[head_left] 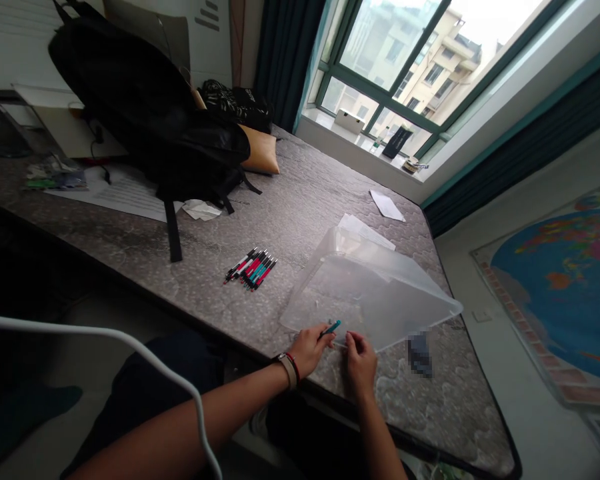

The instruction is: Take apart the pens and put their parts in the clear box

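Note:
Near the front edge of the mattress, my left hand (310, 350) is closed on a teal pen barrel (332, 327), which points up and to the right. My right hand (362, 360) is just to its right, fingers pinched together; whatever they hold is too small to make out. Right behind both hands, a translucent plastic bin (400, 300) lies tipped with its open side toward me. To the left is a pile of several pens (251, 269) in red, teal, white and black, lying side by side.
A large black backpack (145, 100) lies at the back left, with a tan pouch (261, 151) beside it. Papers (387, 205) lie behind the bin. A blurred dark object (420, 355) is to the right. A white cable (130, 343) crosses the lower left.

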A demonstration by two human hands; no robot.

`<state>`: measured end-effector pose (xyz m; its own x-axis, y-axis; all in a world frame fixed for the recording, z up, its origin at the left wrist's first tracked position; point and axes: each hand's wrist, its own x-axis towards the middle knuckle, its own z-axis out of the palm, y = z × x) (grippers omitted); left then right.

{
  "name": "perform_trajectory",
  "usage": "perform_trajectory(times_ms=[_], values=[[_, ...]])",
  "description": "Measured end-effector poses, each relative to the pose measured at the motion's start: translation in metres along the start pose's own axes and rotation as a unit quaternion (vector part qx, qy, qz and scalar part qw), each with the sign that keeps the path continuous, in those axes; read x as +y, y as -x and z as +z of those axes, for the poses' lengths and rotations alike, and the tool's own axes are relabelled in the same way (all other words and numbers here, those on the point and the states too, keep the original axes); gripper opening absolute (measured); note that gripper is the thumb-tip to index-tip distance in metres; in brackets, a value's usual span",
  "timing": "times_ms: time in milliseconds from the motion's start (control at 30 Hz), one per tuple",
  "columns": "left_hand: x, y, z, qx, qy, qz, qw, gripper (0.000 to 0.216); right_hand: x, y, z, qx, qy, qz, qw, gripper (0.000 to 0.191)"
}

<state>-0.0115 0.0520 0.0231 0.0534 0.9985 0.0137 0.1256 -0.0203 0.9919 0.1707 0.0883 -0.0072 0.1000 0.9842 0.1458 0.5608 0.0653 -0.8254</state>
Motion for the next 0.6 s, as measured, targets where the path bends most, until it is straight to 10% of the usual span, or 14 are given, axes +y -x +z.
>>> perform_trajectory(times_ms=[267, 600], values=[[-0.01, -0.007, 0.005, -0.008, 0.042, -0.044, 0.998, 0.039, -0.006, 0.023, 0.009, 0.046, 0.083, -0.057, 0.994, 0.034], [-0.007, -0.001, 0.013, -0.085, -0.042, -0.001, 0.995, 0.03, -0.017, 0.027, 0.001, 0.083, -0.058, 0.015, 0.995, 0.031]])
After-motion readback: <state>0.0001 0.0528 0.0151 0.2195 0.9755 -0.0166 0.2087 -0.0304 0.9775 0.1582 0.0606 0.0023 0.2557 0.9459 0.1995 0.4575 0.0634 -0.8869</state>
